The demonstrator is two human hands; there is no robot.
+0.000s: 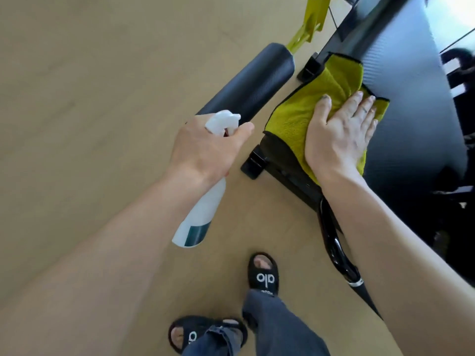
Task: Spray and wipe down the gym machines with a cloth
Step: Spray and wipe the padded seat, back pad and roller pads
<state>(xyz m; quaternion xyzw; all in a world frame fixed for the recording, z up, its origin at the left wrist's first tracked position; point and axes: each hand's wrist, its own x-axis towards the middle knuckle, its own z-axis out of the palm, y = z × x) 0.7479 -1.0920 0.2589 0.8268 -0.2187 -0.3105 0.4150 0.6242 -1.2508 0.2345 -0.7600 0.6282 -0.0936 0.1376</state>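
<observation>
- We see the right hand point(339, 132) lying flat on the yellow cloth point(303, 116), its fingers point(356, 98) straight and slightly spread, pressing the cloth against the machine's dark pad point(411, 98).
- The left hand point(205, 147) grips the neck of the white spray bottle point(198, 217), fingers curled round it just under the white trigger head point(222, 120); the thumb points toward the cloth.
- The bottle tilts, its base with a teal label down toward us, held above the wooden floor point(102, 73).
- The cloth is crumpled, dark-edged, and draped over the pad's near edge, hanging down onto the black frame point(282, 165).
- A black roller pad point(252, 80) on a yellow-green bracket point(311, 21) lies just left of the cloth.
- Below we see two feet in black slides point(263, 274) and blue trouser legs point(277, 327).
</observation>
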